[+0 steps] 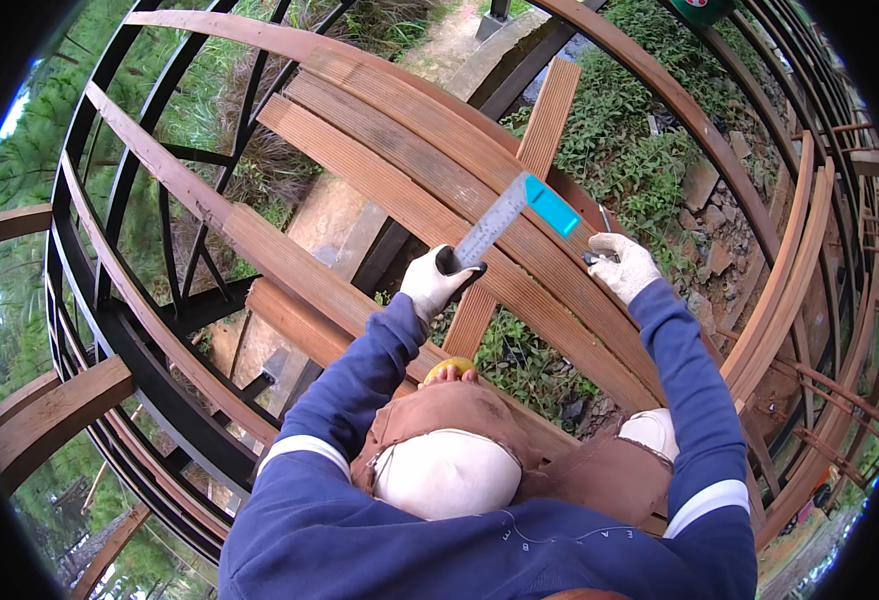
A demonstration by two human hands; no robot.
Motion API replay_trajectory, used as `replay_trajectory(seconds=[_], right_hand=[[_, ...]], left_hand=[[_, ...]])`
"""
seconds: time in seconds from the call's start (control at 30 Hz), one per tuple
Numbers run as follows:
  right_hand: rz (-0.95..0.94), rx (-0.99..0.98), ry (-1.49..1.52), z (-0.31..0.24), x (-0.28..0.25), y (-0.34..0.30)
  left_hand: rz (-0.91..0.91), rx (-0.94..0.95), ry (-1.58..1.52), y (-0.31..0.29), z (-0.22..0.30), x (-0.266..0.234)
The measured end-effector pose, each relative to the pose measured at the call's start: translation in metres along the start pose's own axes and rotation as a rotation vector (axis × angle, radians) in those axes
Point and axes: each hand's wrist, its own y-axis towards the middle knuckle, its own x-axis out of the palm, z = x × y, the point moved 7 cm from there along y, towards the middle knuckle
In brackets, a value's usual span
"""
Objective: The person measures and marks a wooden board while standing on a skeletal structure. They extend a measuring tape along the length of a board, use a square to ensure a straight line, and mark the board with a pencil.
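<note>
My left hand (434, 284), in a white glove with black fingertips, grips the metal blade of a try square (491, 222). The square's turquoise handle (553, 205) rests at the far edge of a row of grooved wooden boards (430, 170), its blade slanting across them. Over the right part of the same boards, my right hand (624, 268) is gloved too, with fingers curled together. Whatever it may hold is too small to make out. A crosswise grooved board (550, 115) passes beneath the row.
Black metal framing (185, 310) and long wooden beams (200, 200) surround me, with open gaps between them. Below lie green plants (640, 170), broken stones (705, 190) and dirt. My bare toes (450, 375) show on something yellow. Curved beams (785, 270) stand at the right.
</note>
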Motion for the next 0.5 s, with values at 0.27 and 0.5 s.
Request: replay_trajectory(seconds=[0.27, 0.5], right_hand=[[0.015, -0.025, -0.893, -0.016, 0.011, -0.03], [0.031, 0.138, -1.07, -0.011, 0.03, -0.042]], left_hand=[[0.143, -0.02, -0.172, 0.071, 0.024, -0.009], [0.194, 0.221, 0.317, 0.109, 0.051, 0.009]])
